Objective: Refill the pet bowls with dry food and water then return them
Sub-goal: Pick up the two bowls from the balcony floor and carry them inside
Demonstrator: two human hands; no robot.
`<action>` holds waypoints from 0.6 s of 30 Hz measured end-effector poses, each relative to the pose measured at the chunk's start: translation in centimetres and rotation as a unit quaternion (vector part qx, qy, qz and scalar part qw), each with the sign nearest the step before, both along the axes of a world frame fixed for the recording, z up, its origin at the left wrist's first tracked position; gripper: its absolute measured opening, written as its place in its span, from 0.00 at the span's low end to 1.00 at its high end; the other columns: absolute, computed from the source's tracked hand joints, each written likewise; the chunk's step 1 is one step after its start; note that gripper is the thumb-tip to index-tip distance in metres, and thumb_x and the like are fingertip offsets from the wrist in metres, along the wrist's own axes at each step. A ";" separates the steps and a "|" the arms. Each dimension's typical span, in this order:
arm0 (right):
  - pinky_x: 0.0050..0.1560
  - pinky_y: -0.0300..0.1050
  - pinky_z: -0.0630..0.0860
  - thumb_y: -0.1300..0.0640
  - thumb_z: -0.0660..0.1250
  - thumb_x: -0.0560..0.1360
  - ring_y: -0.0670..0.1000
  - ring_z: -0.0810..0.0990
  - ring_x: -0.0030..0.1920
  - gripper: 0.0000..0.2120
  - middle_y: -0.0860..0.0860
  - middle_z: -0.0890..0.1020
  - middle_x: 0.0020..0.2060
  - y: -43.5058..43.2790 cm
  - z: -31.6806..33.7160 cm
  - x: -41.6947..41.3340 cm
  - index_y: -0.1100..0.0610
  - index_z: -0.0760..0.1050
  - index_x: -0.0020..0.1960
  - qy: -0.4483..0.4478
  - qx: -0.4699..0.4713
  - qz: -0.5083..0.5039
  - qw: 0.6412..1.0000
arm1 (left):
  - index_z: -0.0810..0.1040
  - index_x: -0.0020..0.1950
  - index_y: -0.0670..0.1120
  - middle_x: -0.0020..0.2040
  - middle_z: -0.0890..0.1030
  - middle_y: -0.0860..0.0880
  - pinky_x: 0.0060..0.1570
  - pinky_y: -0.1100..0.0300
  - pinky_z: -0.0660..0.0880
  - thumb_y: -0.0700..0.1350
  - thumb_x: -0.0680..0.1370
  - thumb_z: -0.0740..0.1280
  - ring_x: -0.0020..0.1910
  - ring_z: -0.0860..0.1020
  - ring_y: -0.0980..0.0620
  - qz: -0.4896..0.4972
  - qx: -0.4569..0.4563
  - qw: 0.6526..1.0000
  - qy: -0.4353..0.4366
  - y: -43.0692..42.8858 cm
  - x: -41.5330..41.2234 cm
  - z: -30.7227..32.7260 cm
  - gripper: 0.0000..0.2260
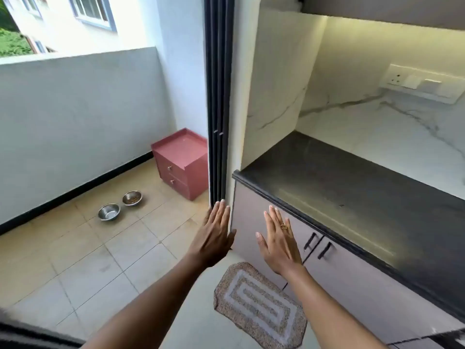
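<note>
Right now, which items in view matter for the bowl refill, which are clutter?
Job: nearer steel bowl; farther steel bowl, brown bits inside; left hand, right hand, both open, empty.
Lying about: pink drawer unit; doormat; black countertop; wall socket.

Daylight pours in over the balcony wall (75,102), bright and soft, while a warm glow under the upper cabinet (390,11) washes the marble backsplash (377,127). Wide-angle bend curves the countertop (339,187) edge, and the left hand (216,235) looks slightly blurred.
</note>
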State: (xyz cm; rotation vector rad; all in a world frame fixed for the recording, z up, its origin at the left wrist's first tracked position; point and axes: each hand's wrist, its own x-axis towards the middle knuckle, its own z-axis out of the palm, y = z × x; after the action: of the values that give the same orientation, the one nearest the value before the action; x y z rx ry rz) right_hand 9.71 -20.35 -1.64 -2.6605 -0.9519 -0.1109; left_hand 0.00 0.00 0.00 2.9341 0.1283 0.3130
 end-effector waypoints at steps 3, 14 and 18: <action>0.84 0.52 0.38 0.44 0.50 0.87 0.51 0.41 0.85 0.33 0.55 0.45 0.86 5.2 -1.7 -0.6 0.57 0.46 0.86 0.048 -0.041 0.037 0.997 | 0.55 0.82 0.36 0.83 0.54 0.36 0.82 0.47 0.47 0.57 0.85 0.49 0.83 0.51 0.40 0.057 -0.024 0.997 0.040 5.3 -2.8 -2.6 0.32; 0.83 0.50 0.42 0.45 0.55 0.86 0.51 0.46 0.85 0.33 0.55 0.49 0.86 26.4 -5.9 0.1 0.59 0.51 0.85 0.112 -0.083 0.164 0.976 | 0.54 0.83 0.37 0.83 0.53 0.37 0.82 0.50 0.47 0.53 0.85 0.52 0.83 0.53 0.41 0.225 -0.063 0.967 0.103 22.2 -9.3 -7.3 0.30; 0.83 0.50 0.45 0.46 0.58 0.85 0.54 0.52 0.85 0.33 0.56 0.53 0.85 33.1 -7.0 2.0 0.58 0.53 0.84 0.127 -0.110 0.215 0.962 | 0.55 0.82 0.39 0.83 0.55 0.37 0.82 0.50 0.50 0.52 0.85 0.53 0.83 0.55 0.43 0.276 -0.081 0.950 0.120 27.2 -9.2 -8.4 0.29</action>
State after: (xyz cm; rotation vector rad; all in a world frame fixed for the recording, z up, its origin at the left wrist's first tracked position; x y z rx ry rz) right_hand 11.71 12.76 -8.62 -2.4992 -1.4906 0.4447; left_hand -9.22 27.18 -8.39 2.7035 0.9676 0.0130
